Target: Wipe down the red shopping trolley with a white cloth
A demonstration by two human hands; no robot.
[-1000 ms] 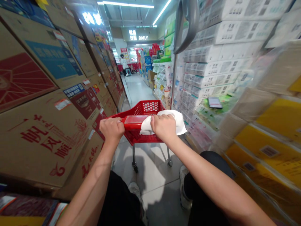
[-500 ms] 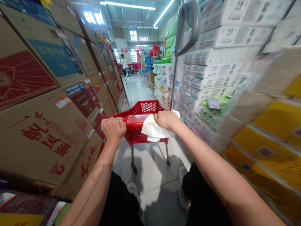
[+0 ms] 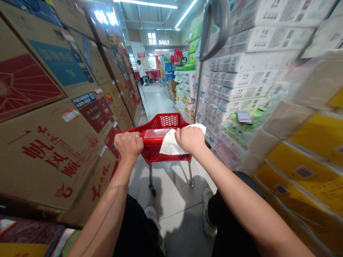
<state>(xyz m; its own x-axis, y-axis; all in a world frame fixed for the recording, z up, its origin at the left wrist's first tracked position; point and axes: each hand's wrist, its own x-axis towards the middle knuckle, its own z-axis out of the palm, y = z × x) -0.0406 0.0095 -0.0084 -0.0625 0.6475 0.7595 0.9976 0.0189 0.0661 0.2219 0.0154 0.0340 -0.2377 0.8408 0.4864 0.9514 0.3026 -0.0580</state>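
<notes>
Leftmost, stacked cardboard boxes (image 3: 50,142) with red print wall in the aisle. Next, the left hand (image 3: 129,144) is clenched around the red handle (image 3: 153,137) of the shopping cart (image 3: 166,123), which stands on the grey floor (image 3: 171,200) straight ahead in the narrow aisle. Just right of it, the right hand (image 3: 190,139) presses a white cloth (image 3: 169,144) against the same handle, fingers curled over both (cloth draped toward the near side). Farther right, wrapped tissue packs (image 3: 241,78) fill the shelves.
</notes>
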